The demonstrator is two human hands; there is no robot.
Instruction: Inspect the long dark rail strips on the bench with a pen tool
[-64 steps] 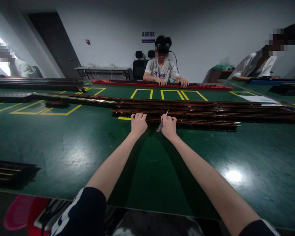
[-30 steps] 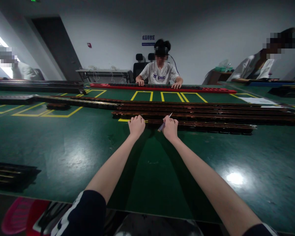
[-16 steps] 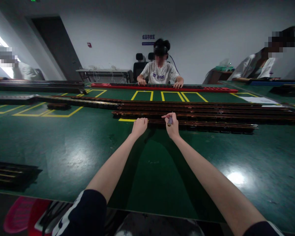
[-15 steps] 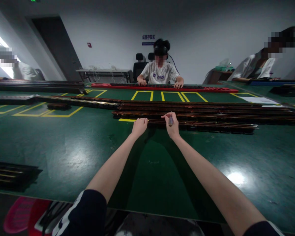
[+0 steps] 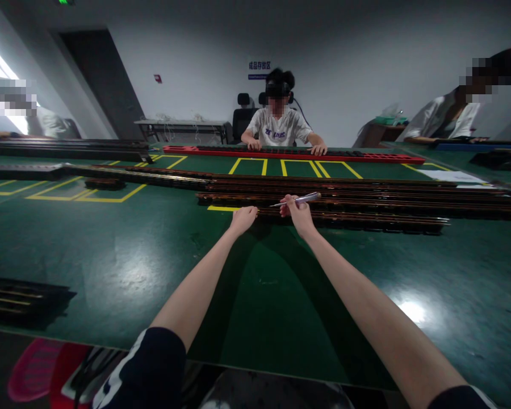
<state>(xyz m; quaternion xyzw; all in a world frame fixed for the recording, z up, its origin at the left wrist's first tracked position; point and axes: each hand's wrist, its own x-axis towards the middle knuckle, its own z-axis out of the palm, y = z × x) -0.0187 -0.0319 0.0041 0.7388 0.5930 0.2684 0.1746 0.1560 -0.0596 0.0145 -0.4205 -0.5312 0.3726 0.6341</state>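
Observation:
My left hand is closed at the left end of a long dark strip with copper-coloured lines along it, the nearest one on the table. Its fingertips are mostly hidden from me. In my right hand is a slim screwdriver, pinched between thumb and fingers. The handle is pale and points up to the right; the thin shaft points left towards my left hand, over the strip. Whether the tip touches the strip I cannot tell. Just beyond lie several similar long strips, packed side by side.
The green table has yellow marking lines. Another dark piece lies at the near left, and a short one farther back. Across the table, a person rests both hands on a long red bar. People sit at both sides.
The screwdriver in my right hand has swung from pointing nearly end-on at me to lying sideways, its shaft to the left. My left hand stays at the strip's end.

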